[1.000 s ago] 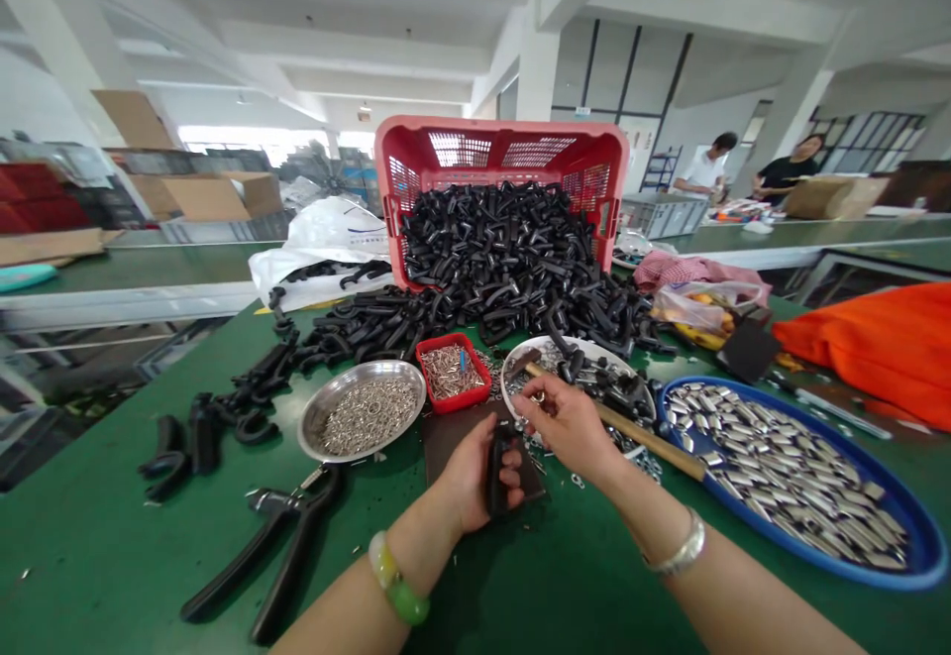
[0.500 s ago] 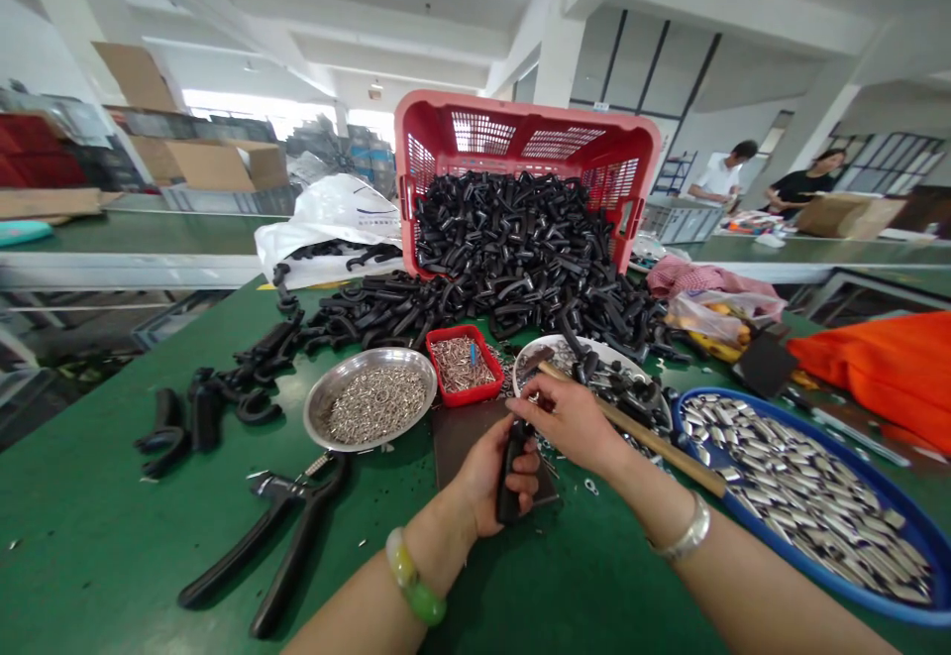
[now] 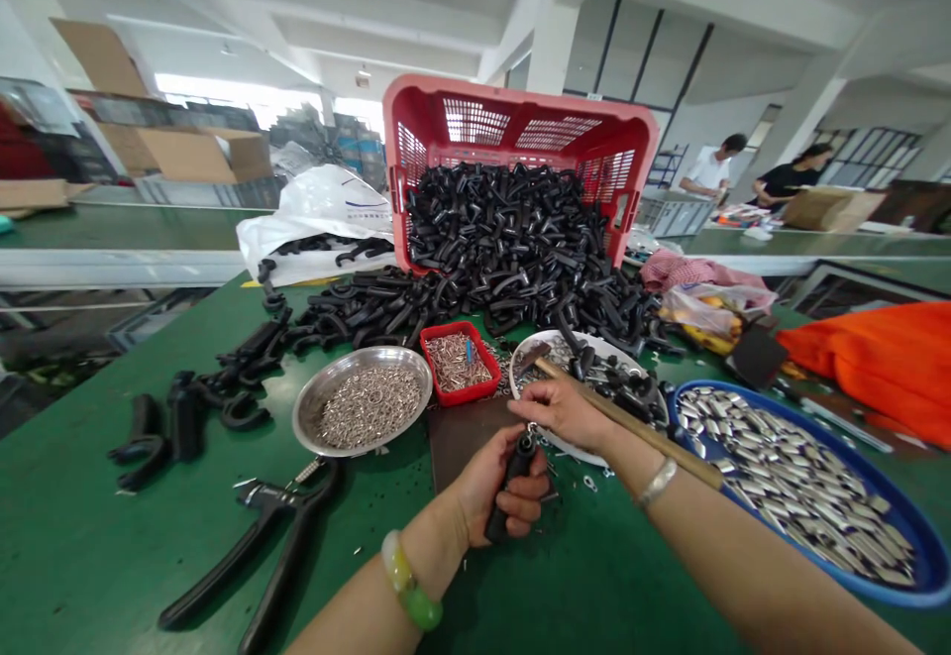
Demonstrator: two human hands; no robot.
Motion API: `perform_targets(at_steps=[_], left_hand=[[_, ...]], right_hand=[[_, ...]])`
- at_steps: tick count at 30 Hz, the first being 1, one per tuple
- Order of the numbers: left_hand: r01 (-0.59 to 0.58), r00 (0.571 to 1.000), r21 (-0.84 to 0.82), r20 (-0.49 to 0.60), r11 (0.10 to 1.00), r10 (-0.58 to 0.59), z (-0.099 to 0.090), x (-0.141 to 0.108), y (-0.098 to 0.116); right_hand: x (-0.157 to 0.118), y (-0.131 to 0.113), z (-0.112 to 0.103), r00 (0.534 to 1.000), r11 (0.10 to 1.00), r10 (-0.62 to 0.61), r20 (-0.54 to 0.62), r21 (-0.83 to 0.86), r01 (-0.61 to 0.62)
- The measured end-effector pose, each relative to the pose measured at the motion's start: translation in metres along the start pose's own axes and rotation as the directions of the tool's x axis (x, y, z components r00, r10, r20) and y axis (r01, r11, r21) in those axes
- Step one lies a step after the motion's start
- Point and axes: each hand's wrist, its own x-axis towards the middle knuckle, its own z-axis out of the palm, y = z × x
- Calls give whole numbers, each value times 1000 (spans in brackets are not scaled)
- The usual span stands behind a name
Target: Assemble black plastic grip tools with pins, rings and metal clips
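Note:
My left hand (image 3: 499,489) is shut around a black rubber grip (image 3: 509,501), and a small metal fitting (image 3: 529,434) shows at its upper end. My right hand (image 3: 561,414) is just above it, close to that fitting. It holds a wooden-handled hammer (image 3: 639,425) near the steel head (image 3: 529,359), and the handle runs out past my right forearm. Under my hands lies a dark board (image 3: 465,442). A white plate (image 3: 550,346) of black parts sits just beyond my right hand.
A tipped red crate (image 3: 520,130) spills black curved parts across the green bench (image 3: 111,536). Black-handled pliers (image 3: 274,526), a steel dish of rings (image 3: 362,402), a red tray of pins (image 3: 459,361) and a blue tray of metal sleeves (image 3: 788,482) surround me. Two people (image 3: 780,169) work far right.
The black grip in my left hand now tilts up to the right. My right hand has drawn slightly left, and the view has shifted slightly.

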Motion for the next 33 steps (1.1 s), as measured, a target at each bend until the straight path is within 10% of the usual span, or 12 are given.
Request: perform_targets(at_steps=[8,11,22,33], left_hand=[[-332,939,-376,-218,865,265,-14,0,2],[-384,920,-422,-251,821,301,-16,2,4],[-362,915,-312,-299,879,271,-13,4,3],[-324,939,-348,-228,879,256,-17,6,1]], right_hand=[[0,44,-62,966,758,105,-236,-609,-231],[-10,50,-85,979,680,128,-156,-705,-201],[-8,56,-49,980,478,197,-24,-870,-118],[-11,49,-39,983,475,179,45,-879,-46]])
